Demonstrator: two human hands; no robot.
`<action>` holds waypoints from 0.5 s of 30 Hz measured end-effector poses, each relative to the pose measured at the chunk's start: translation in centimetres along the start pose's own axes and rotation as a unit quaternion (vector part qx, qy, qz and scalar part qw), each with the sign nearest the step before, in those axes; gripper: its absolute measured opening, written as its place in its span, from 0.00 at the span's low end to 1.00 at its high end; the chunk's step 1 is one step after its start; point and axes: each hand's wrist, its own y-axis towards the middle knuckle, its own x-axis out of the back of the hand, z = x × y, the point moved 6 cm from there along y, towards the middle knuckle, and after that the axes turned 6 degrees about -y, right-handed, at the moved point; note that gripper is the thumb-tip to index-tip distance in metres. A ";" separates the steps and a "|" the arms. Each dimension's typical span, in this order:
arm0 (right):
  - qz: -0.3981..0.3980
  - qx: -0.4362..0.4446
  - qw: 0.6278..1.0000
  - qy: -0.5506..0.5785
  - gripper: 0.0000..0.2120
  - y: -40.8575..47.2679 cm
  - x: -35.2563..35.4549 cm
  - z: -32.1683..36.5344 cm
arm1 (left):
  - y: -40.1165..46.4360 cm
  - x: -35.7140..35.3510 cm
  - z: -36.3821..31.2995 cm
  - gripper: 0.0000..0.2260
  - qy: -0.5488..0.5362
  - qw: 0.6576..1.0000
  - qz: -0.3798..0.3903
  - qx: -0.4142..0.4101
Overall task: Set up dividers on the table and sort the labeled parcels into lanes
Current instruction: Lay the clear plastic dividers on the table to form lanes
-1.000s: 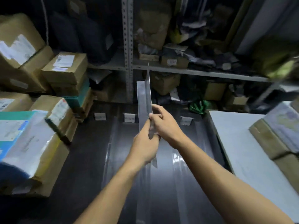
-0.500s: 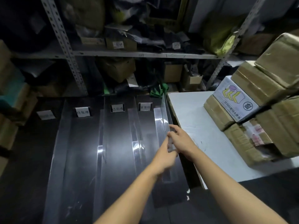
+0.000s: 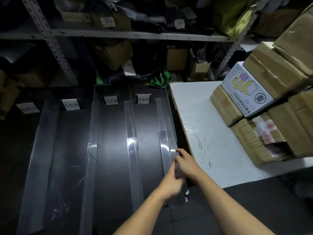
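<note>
**Head view: rightmost divider now at the bench edge**

Head view shows both hands on the rightmost divider, a clear angled strip. One second ago the strip was held upright near the middle of the dark bench; it now lies along the right edge, just beside the white bench. The left hand and right hand each keep a grip pinched on its near end.

Judgement: with this strip seated, the divider layout is close to complete, and three lanes stand behind the lane labels. Sorting has not begun; no parcel lies in any lane.

The stacked parcels sit on the white bench, far right, cut off by the frame edge.

Hard to make out:
- Fingertip contact is blurred.
- Divider edges show mainly as glare.
- The leftmost label is dim.
- Shelf contents are in shadow.
</note>
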 end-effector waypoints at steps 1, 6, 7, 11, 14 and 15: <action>0.004 -0.002 1.000 0.001 0.20 0.1 -0.1 -0.4 | 0.2 -0.2 0.3 0.33 -0.003 1.000 -0.001 0.003; 0.009 -0.009 1.000 -0.007 0.22 0.6 -0.2 -1.5 | 1.3 -1.1 1.6 0.33 -0.027 1.000 -0.006 0.003; 0.011 -0.010 1.000 -0.005 0.22 0.7 -0.2 -1.6 | 1.5 -1.2 1.8 0.33 -0.032 0.999 -0.010 0.004; 0.014 -0.013 1.000 -0.021 0.22 1.0 -0.2 -2.0 | 2.1 -1.6 2.5 0.33 -0.040 0.999 -0.024 0.001; 0.015 -0.019 0.999 -0.023 0.22 1.2 0.0 -2.4 | 2.4 -1.9 2.8 0.35 -0.045 0.999 -0.029 0.005; 0.016 -0.019 0.999 -0.022 0.21 1.3 0.0 -2.4 | 2.5 -2.0 2.8 0.35 -0.046 0.998 -0.030 0.008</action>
